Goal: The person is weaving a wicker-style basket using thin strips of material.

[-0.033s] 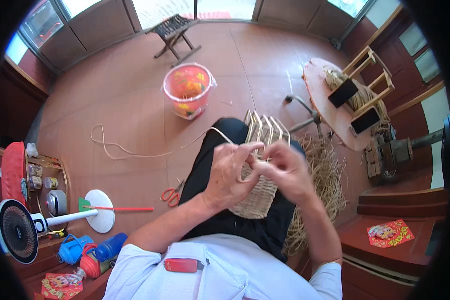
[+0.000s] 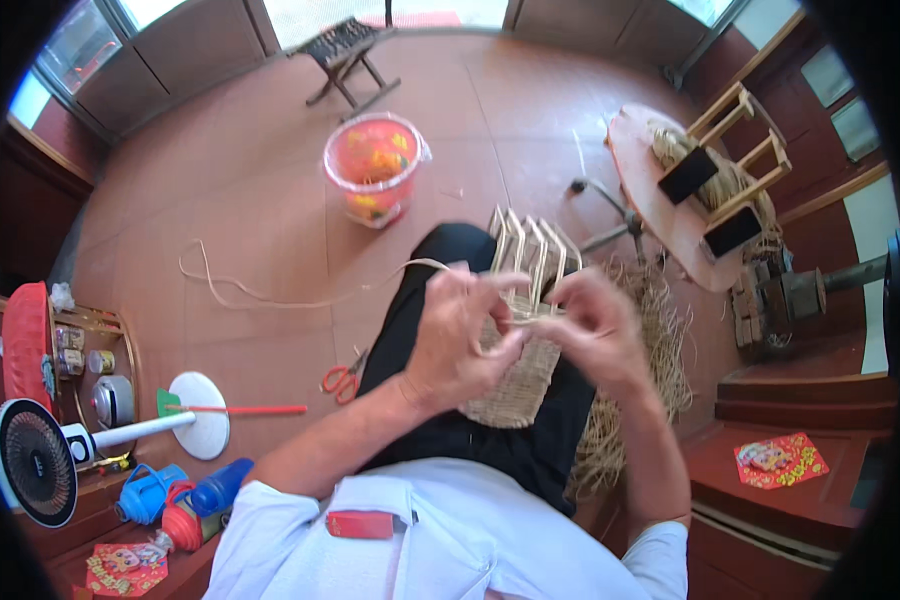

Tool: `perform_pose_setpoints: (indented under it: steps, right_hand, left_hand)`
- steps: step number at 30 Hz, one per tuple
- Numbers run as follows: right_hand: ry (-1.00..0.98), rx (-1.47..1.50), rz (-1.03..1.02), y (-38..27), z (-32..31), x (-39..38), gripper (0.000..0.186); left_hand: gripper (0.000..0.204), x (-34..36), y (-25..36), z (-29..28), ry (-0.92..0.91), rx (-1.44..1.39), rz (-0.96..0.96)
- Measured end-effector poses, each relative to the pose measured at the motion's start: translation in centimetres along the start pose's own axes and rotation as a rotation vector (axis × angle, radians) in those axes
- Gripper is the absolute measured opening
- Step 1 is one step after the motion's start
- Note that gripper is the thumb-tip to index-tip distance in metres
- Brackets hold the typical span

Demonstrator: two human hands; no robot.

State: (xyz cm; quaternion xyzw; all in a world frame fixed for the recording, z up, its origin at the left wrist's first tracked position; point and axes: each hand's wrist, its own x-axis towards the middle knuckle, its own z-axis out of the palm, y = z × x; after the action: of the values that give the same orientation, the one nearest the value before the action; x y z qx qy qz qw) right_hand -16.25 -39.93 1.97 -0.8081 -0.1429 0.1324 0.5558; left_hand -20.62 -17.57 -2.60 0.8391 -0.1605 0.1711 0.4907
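Note:
A woven natural-fibre basket [image 2: 510, 395] with several pale upright rods [image 2: 515, 245] rests on my lap over black trousers. My left hand [image 2: 470, 335] is at its upper weaving, thumb and fingers pinched on a pale fibre strand [image 2: 325, 297] that loops away across the floor. At the basket's right side my right hand [image 2: 595, 320] has thumb and fingers closed on the strand by the rods; the exact contact is blurred. Red-handled scissors [image 2: 342, 385] lie on the floor left of my leg.
A pink bucket [image 2: 375, 170], folding stool [image 2: 345, 55] and fibre bundle [image 2: 660, 410] stand or lie around me. A round table [image 2: 635, 210] at right holds frames, cord and two phones [image 2: 732, 232]. Left are a fan [image 2: 35, 462], bottles [image 2: 220, 488] and a shelf [image 2: 105, 335].
My right hand has shifted slightly right and its thumb has moved along the basket's working edge. Both hands and the basket sit a little higher in the picture, and the view has shifted slightly.

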Motion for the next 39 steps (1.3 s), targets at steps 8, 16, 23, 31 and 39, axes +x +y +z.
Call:
perform_pose_setpoints:
  steps: [8,16,23,31,39]
  right_hand:
    - [0.772,-0.510,0.137,21.9,-29.0,-17.8,0.016]
    - [1.167,-0.292,0.491,36.9,-39.1,-39.7,0.025]
    - [1.070,-0.260,0.703,34.9,-33.9,-39.5,0.027]
    - [0.422,-0.752,0.315,12.8,-13.5,-14.8,0.033]
    - [0.393,-0.516,-0.053,4.7,-3.8,-5.8,0.016]
  left_hand:
    - [0.030,-3.4,-11.0,-19.1,0.578,-1.141,-0.611]
    - [0.014,-10.5,-21.9,-31.3,0.815,-0.786,-0.854]
    - [0.014,-14.5,-31.0,-43.8,0.996,-0.125,-0.932]
    - [0.026,0.1,-4.4,-9.1,-0.111,0.266,-0.134]
    - [0.012,0.6,-5.4,-2.8,-0.173,-0.079,-0.255]
